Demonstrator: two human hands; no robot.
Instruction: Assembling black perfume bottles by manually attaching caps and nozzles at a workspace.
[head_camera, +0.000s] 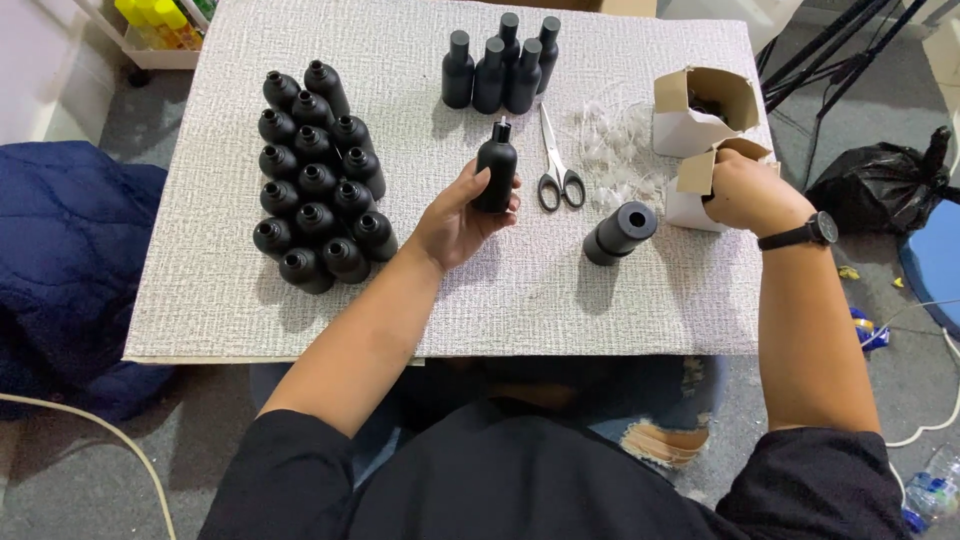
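Observation:
My left hand (455, 218) grips a black bottle (497, 170) upright over the middle of the white textured table (300, 330); a small spray nozzle tops the bottle, with no cap on it. My right hand (748, 190) reaches into a white cardboard box (690, 205) at the table's right side; its fingertips are hidden inside, so what they touch cannot be seen. A black wristwatch (805, 233) is on that wrist. A black cylindrical cap (620, 233) lies on its side between my hands.
Several open black bottles (318, 180) stand clustered at the left. Several capped black bottles (500, 70) stand at the back. Scissors (556, 165) lie beside a heap of thin white tubes (615, 150). A second open box (705, 110) sits behind. A black bag (880, 180) lies on the floor.

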